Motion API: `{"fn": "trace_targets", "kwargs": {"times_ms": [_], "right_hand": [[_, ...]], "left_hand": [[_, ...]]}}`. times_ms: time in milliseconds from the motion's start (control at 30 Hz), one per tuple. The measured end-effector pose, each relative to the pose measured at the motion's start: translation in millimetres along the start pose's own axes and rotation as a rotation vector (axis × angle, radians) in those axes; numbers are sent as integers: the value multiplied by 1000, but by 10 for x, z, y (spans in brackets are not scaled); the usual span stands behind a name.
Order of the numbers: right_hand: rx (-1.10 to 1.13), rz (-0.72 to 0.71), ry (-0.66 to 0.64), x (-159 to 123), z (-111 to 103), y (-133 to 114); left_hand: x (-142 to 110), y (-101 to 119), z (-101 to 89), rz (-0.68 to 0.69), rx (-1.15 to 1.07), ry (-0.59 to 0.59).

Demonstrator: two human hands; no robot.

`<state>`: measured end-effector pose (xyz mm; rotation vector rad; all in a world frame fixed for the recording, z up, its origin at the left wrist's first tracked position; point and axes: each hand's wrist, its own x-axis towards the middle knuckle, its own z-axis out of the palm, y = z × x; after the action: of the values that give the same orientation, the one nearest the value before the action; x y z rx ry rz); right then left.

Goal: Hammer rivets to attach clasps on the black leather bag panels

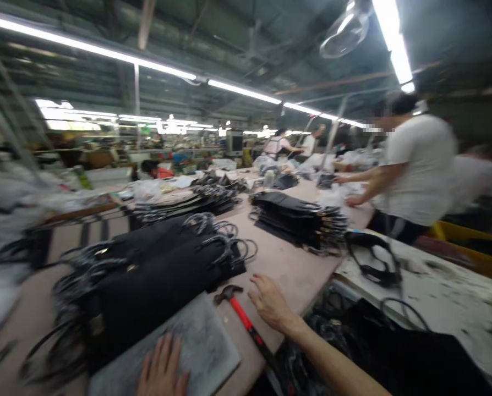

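My left hand (163, 368) lies flat with fingers spread on a grey stone-like slab (205, 335) at the table's near edge. To its right, my right hand (271, 302) hovers or rests above the tabletop with its fingers stretched out and nothing in them. Between the hands lies a claw hammer (241, 313) with a red and black handle, its head toward the slab. Beyond the slab sits a stack of black bags (155, 275) with looped handles, partly covered by the slab's far edge.
Another stack of black pieces (291, 214) stands farther back on the table (266, 253). A person in a white shirt (419, 165) works at the right. Black bags (419, 346) hang or lie low at the right, below a white bench (444, 280). Plastic wrapping (2, 209) lies at left.
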<state>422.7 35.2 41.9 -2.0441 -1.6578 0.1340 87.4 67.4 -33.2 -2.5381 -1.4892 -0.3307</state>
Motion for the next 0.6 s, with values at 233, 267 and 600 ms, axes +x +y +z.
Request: {"fn": "trace_targets", "kwargs": {"times_ms": [233, 267, 600], "right_hand": [[207, -370, -65, -128, 488, -660], [234, -389, -65, -142, 510, -707], [436, -394, -29, -54, 86, -942]], "left_hand": [[-501, -51, -444, 12, -312, -94], [-520, -66, -549, -31, -409, -97], [-347, -199, -2822, -339, -1069, 755]]}}
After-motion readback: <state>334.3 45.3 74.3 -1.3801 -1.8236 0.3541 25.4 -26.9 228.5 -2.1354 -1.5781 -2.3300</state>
